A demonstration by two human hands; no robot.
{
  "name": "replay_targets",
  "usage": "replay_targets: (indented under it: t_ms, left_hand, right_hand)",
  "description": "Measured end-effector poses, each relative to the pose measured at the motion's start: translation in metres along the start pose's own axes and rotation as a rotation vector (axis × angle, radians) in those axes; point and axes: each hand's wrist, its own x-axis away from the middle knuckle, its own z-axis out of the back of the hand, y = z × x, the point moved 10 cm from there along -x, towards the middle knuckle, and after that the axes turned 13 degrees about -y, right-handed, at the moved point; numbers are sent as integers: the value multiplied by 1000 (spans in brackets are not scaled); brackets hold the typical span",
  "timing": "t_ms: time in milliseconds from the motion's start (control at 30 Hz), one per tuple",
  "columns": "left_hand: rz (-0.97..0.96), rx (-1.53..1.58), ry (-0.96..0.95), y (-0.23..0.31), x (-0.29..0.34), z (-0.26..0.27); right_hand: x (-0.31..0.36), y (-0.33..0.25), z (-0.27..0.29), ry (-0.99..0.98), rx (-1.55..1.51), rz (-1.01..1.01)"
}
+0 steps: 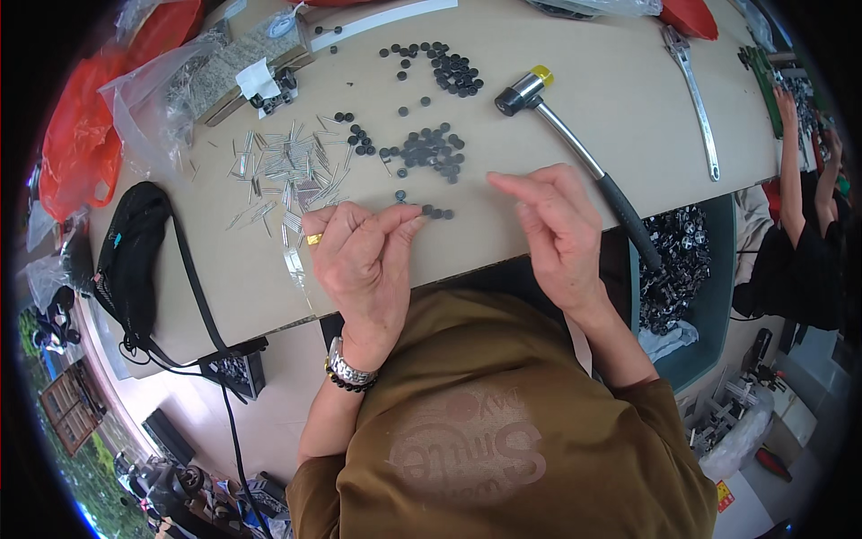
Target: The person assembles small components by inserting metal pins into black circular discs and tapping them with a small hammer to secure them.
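Note:
My left hand (pixel 364 251) hovers at the table's near side with thumb and index fingertip pressed together. What sits in that pinch, if anything, is too small to tell. Just beside its fingertips lies a short row of small round black caps (pixel 437 212). Further right, my right hand (pixel 558 225) is raised with the index finger stretched out to the left and the thumb apart; nothing shows in it. Beyond both hands spreads a loose cluster of round black caps (pixel 429 150). A scattered heap of thin metal pins (pixel 292 162) lies beyond my left hand.
A two-faced mallet (pixel 575 139) lies right of the caps, with an adjustable wrench (pixel 693 99) farther right. More black caps (pixel 456 74) lie farther back. A black pouch (pixel 133 260) rests at left. Below the right table edge stands a green bin (pixel 709 346) of small parts.

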Motion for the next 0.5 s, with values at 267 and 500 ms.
replay_targets:
  t_ms: [267, 500]
  left_hand:
    - [9, -3, -31, -6, -2, -9]
    - [-17, -42, -44, -2, -5, -9]
  right_hand:
    - [13, 14, 30, 80, -29, -64]
    - [15, 17, 33, 88, -33, -62]
